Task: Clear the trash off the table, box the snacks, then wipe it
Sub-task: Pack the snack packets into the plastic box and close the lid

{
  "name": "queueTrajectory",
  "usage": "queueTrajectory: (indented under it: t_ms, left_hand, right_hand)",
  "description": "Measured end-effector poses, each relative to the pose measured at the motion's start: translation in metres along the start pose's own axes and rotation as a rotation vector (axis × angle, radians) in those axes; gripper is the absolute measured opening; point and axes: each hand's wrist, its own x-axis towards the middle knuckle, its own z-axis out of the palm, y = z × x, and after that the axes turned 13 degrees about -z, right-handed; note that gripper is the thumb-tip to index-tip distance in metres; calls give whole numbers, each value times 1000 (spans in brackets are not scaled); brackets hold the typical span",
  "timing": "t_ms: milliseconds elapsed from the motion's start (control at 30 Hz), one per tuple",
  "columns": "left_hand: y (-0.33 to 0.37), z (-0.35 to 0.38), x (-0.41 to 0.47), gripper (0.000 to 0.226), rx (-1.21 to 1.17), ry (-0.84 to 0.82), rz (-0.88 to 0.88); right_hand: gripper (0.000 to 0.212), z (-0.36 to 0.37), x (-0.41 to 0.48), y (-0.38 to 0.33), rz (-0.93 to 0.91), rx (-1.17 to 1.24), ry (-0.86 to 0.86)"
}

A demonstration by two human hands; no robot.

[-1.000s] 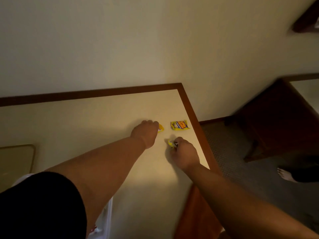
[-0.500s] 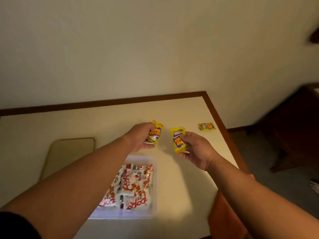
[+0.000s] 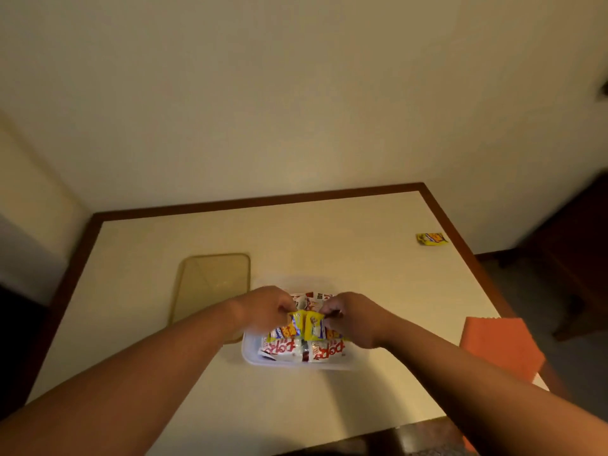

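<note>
Grips (image 3: pixel 267 310) (image 3: pixel 352 319) on yellow, perhaps crinkled packets (image 3: pixel 295 325) (image 3: pixel 314 326)

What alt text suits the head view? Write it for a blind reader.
The left hand and right hand each hold a yellow packet over a clear box of snacks on a table. A lid lies left of it, an orange cloth at the right edge, a third packet farther back along it.

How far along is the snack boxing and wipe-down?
Done: red-and-white packets lie in the clear box. In hand: left hand pinches a yellow packet, right hand a second yellow packet, both over the box. Left: a third yellow packet sits near the table far right edge; the orange cloth lies untouched, so wiping looks not yet begun.
</note>
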Motion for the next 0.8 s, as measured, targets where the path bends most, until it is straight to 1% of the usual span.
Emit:
queueTrajectory:
  t_ms: [100,167,333,433,500,533,633,733,800]
  left_hand:
    - [-8,18,-5,23,181,26,1]
    - [-11,24,-9,30,255,56,-12]
    - [-15,35,-11,21,353,115,39]
    - [-13,33,-11,24,361,120,66]
    - [-7,25,-10,32,345,114,77]
    - [-3,21,-8,33,325,125,83]
    - [13,9,1,30,229,236,107]
    - [30,5,18,33,274,403,138]
    - [44,6,36,38,302,450,113]
  right_hand:
    - [21,21,2,-7,-59,-147,-103]
    - [25,33,2,-7,-45,-202,-108]
    - [18,51,4,-7,-29,-312,-61]
    - [16,48,2,-6,-49,-317,2]
    - [13,40,0,-6,-60,-277,49]
    - [13,34,-1,-4,-69,-252,78]
    - [17,14,-9,4,-68,-188,203]
    - [16,-5,-18,24,0,-94,357]
    - [13,-19,-26,46,85,-48,451]
